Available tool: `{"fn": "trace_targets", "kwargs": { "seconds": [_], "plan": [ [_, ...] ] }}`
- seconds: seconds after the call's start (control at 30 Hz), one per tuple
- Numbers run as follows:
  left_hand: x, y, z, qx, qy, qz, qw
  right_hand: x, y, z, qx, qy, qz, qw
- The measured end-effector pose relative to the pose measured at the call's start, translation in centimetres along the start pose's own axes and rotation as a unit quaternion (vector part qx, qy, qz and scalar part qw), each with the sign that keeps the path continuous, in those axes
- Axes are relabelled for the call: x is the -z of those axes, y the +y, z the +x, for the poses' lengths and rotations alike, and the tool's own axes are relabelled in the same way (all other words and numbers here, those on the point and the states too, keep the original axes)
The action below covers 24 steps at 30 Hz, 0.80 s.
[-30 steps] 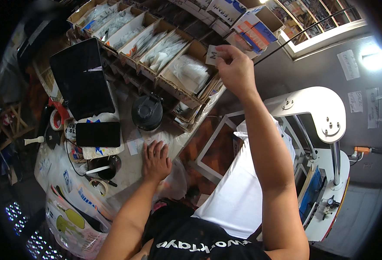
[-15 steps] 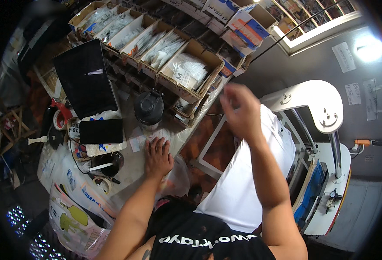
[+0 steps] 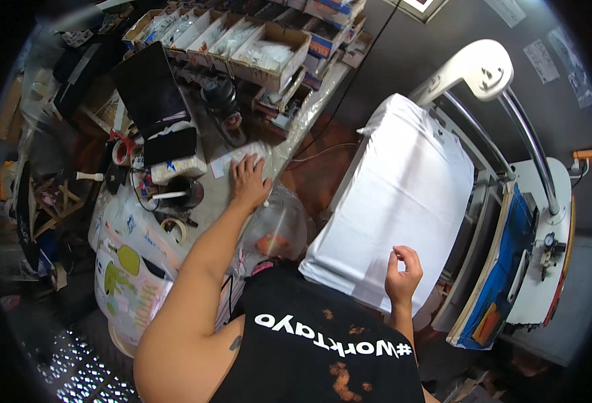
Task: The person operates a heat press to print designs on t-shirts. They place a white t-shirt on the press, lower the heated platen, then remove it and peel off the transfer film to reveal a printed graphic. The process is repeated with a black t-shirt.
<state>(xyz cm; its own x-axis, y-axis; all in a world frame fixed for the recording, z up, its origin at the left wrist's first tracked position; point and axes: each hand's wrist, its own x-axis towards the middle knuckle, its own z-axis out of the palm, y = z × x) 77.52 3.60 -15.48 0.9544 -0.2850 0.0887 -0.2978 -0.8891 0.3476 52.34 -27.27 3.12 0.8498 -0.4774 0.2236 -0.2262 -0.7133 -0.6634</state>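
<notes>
My left hand [image 3: 250,178] lies palm down on the worktable [image 3: 217,195], fingers spread, touching pieces of thin paper or film [image 3: 226,164]. A dark-lidded bottle [image 3: 223,107] stands just beyond it. My right hand [image 3: 404,272] hovers over the near right part of a white fabric piece [image 3: 397,201], fingers loosely bent, thumb apart, with nothing visible in it. The fabric, perhaps a shirt, is draped over the flat bed of a machine that looks like a heat press. Some creases run along its near edge.
The press's white curved arm [image 3: 470,64] and metal posts rise at the right, beside a blue panel [image 3: 490,262]. Cardboard boxes [image 3: 269,60] of packets line the table's back. A laptop [image 3: 150,87], phone [image 3: 170,146], tape roll [image 3: 174,230] and plastic bags [image 3: 135,262] crowd the left.
My right hand has drawn back from the fabric's far end to its near side. The fabric now lies spread wider over the bed. My left hand stays on the table; the view has shifted.
</notes>
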Motion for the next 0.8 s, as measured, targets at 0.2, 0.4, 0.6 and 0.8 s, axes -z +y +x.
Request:
{"fn": "trace_targets", "kwargs": {
  "seconds": [0.2,0.4,0.6,0.8],
  "plan": [
    [1.6,1.1,1.5,0.041,-0.070,0.018,0.997,3.5,2.9,-3.4,0.000,0.014,0.019,1.000],
    [0.3,-0.8,2.8,0.049,-0.039,0.012,0.998,6.0,2.6,-5.9,0.010,-0.016,0.073,0.997],
    [-0.6,3.6,0.1,0.063,0.130,-0.095,0.985,11.0,-9.8,-1.5,0.242,-0.202,0.226,0.922],
    [-0.6,7.7,-6.8,0.101,0.127,-0.304,0.939,14.3,-21.2,0.6,0.459,-0.314,0.480,0.678]
  ]
}}
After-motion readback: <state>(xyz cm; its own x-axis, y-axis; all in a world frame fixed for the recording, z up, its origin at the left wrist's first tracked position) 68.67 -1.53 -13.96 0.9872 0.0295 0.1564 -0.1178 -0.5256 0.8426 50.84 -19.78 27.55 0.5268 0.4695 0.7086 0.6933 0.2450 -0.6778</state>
